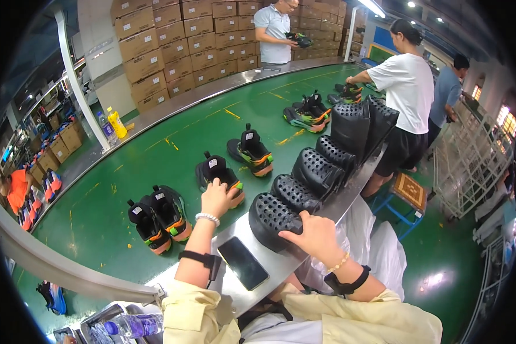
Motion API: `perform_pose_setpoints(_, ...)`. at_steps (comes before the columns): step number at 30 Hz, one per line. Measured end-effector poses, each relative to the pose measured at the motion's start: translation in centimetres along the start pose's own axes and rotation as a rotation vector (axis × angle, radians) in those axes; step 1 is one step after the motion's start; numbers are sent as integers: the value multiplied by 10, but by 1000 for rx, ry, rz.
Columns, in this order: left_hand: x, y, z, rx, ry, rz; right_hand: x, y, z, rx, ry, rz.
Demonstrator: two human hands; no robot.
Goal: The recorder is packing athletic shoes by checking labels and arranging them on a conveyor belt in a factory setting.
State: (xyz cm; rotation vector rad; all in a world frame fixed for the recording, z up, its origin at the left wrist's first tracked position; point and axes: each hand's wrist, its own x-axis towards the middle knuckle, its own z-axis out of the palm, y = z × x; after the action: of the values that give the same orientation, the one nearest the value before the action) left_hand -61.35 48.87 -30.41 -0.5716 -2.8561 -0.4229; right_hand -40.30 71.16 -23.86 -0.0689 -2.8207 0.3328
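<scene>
My left hand (217,199) is closed over the near part of a black sneaker (214,164) with an orange and green sole, standing on the green belt. Its fingers reach into or over the shoe's top; the fingertips are partly hidden. My right hand (316,234) grips the near end of a black clog (269,217) with round holes, thumb on its edge. That clog is the nearest in a row of black clogs (313,170) along the metal edge. A pair of sneakers (167,209) stands left of my left hand, and a single sneaker (250,152) stands beyond it.
A phone (243,264) lies on the metal ledge (286,261) between my forearms. More sneakers (308,113) stand farther along the green belt (97,212). Co-workers (407,86) stand at the far right and far side. A stool (410,192) is at the right; bottles (116,122) stand far left.
</scene>
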Motion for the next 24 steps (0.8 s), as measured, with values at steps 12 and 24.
perform_pose_setpoints(12,-65,-57,-34,-676,513,-239,77,-63,-55,-1,-30,-346)
perform_pose_setpoints(24,-19,-96,-10,-499,284,-428,213,-160,88,62,-557,-133)
